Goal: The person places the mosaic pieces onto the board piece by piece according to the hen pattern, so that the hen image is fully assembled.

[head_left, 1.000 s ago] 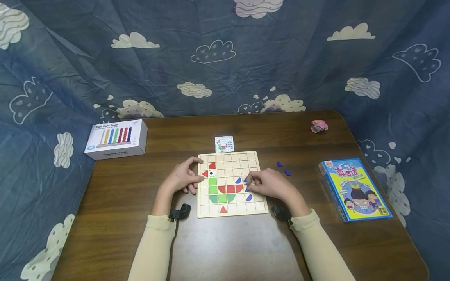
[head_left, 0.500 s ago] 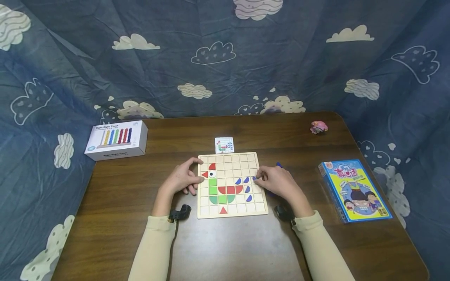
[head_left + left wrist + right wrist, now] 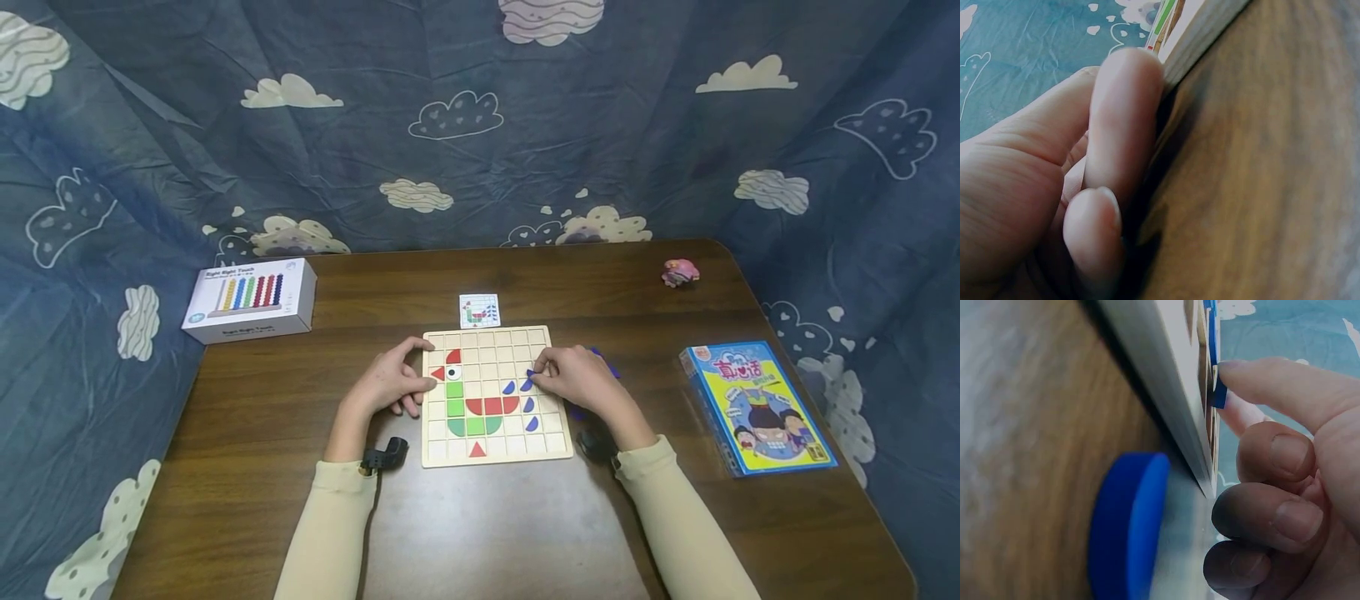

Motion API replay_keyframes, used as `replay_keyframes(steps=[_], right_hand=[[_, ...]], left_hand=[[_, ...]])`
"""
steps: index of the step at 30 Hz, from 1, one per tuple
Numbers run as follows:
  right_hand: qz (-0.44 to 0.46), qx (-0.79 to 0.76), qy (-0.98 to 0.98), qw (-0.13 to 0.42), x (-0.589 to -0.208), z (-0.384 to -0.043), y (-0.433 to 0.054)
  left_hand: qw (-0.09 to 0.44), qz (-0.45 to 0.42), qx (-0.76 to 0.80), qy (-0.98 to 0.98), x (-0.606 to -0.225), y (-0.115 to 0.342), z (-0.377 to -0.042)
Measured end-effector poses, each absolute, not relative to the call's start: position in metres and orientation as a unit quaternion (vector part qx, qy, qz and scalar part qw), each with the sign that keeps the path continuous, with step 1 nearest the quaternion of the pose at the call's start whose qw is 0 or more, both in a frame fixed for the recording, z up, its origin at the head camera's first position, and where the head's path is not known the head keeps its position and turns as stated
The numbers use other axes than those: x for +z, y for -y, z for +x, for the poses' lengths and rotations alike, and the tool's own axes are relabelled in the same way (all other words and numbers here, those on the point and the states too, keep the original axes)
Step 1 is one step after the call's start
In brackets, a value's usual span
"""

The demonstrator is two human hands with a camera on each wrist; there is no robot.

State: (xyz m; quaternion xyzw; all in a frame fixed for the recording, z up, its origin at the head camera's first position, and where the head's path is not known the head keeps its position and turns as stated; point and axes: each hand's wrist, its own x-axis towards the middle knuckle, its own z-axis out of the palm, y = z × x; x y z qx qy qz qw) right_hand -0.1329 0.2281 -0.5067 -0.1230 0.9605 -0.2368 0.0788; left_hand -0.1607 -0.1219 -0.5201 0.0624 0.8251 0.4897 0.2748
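A wooden grid board (image 3: 490, 340) lies in mid-table with red, green and blue pieces forming a bird. My right hand (image 3: 581, 382) is over its right side, pinching a blue half-moon piece (image 3: 1220, 394) between thumb and index finger. The other right fingers curl loosely inward. Close to that hand, several blue half-moon pieces (image 3: 532, 424) lie in the squares. My left hand (image 3: 386, 383) rests at the board's left edge, its index fingertip and thumb touching the rim. In the left wrist view, left fingers (image 3: 1124, 112) stand beside the board's side.
A small picture card (image 3: 479, 311) of a bird lies behind the board. More loose blue pieces lie right of it, one blue piece (image 3: 1129, 528) close to the right wrist camera. A white abacus box (image 3: 250, 300), a pink figurine (image 3: 680, 272) and a yellow-blue game box (image 3: 759, 408) stand farther out.
My right hand has moved from over the board to its right edge with a blue piece, then back left over the blue pieces. My left hand has stayed put.
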Motion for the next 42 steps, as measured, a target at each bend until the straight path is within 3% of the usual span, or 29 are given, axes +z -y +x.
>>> replay_keyframes(steps=[15,23,30,35,42], right_hand=[[-0.189,-0.183,-0.957,0.122,-0.496,-0.155,-0.22],[-0.196,-0.207,-0.943,0.168,-0.495,-0.156,-0.223],[-0.195,-0.227,-0.938,0.174,-0.495,-0.157,-0.225],[-0.196,-0.257,-0.933,0.158,-0.488,-0.136,-0.232],[-0.247,-0.289,-0.905,0.19,-0.49,-0.091,-0.241]], left_hand=[[0.274,0.059,0.486,-0.827,-0.52,0.122,-0.161],[0.278,0.056,0.486,-0.826,-0.52,0.122,-0.162],[0.276,0.057,0.49,-0.825,-0.519,0.122,-0.161],[0.278,0.056,0.489,-0.825,-0.519,0.121,-0.161],[0.276,0.056,0.49,-0.825,-0.518,0.122,-0.16]])
